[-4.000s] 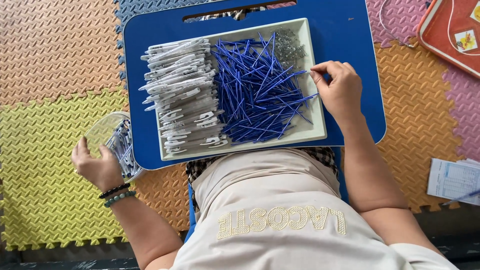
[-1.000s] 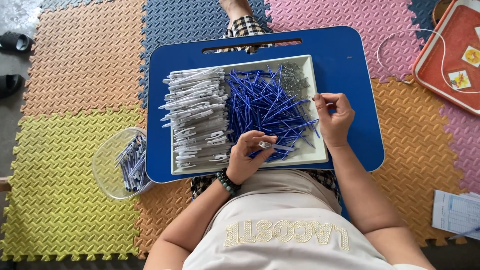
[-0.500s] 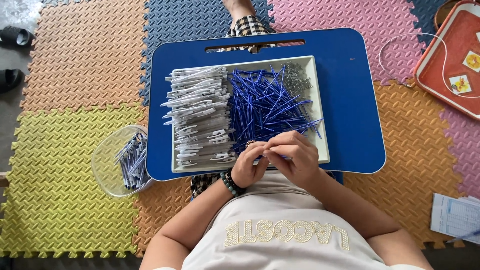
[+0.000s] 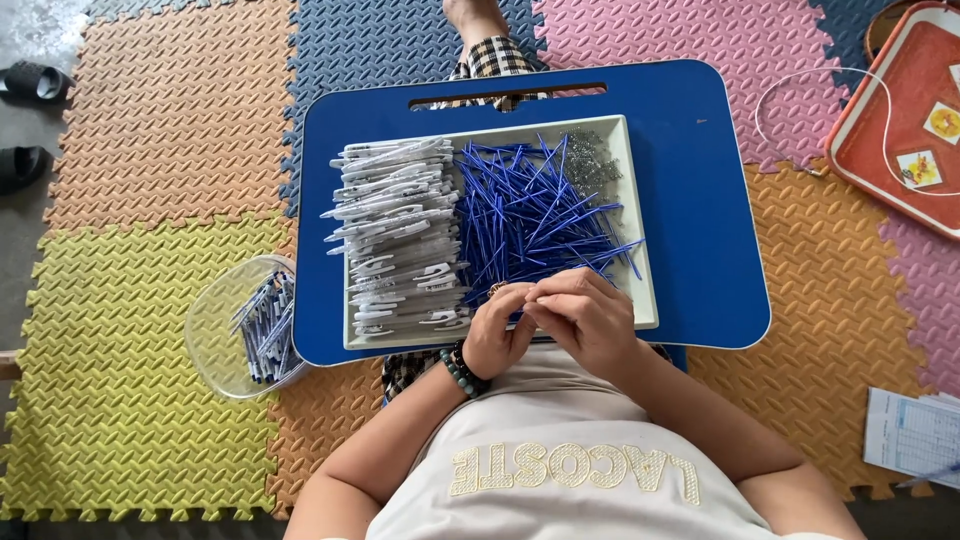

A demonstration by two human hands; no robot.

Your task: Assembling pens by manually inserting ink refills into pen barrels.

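Pen parts (image 4: 520,300) now pinched between left hand (image 4: 495,335) and right hand (image 4: 585,320), fingers together over tray (image 4: 645,250).

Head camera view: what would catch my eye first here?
Probably the pale tray on the blue lap desk, split between stacked white pen barrels and a tangle of blue refills. At its near edge the left hand and right hand meet, fingertips together.

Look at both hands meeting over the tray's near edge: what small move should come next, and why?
Probably press the small parts together: the left hand and right hand meet fingertip to fingertip over the white tray, beside the blue refills and white pen barrels. What they pinch is hidden.
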